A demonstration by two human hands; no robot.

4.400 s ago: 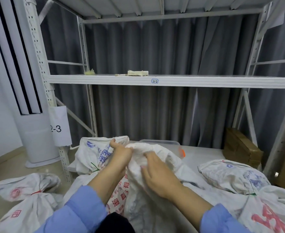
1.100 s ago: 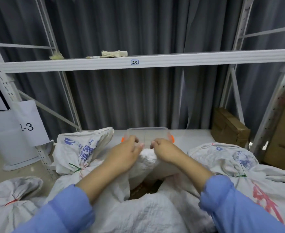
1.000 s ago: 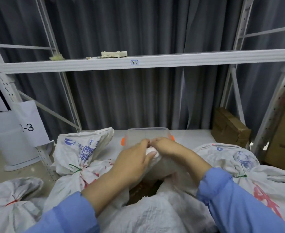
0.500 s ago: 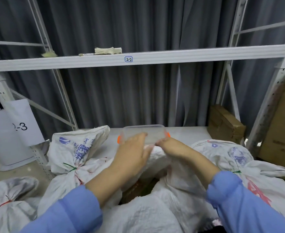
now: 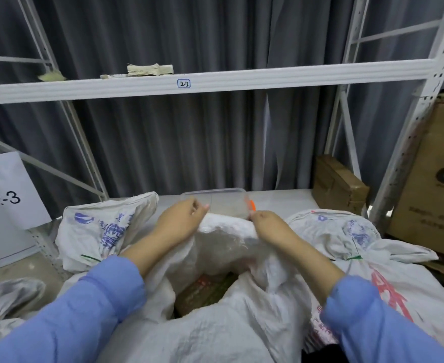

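Observation:
A white woven sack (image 5: 223, 323) lies in front of me on the lower shelf with its mouth pulled open. Greenish-brown contents (image 5: 205, 289) show in the dark gap. My left hand (image 5: 181, 224) grips the far rim of the sack mouth on the left. My right hand (image 5: 268, 226) pinches the same rim on the right. The rim is stretched between them. Right behind the rim stands a clear plastic box (image 5: 221, 205) with orange clips.
Tied white sacks lie at left (image 5: 105, 226), right (image 5: 346, 237) and on the floor (image 5: 3, 297). Cardboard boxes stand at right (image 5: 338, 187) and far right (image 5: 435, 179). The white rack beam (image 5: 268, 77) labelled 2-2 crosses overhead, carrying a paper bundle (image 5: 147, 70).
My hands, close together at the rim's middle half a second ago, have moved apart, stretching the sack's mouth wider. Earlier I was working at the sack's bunched top.

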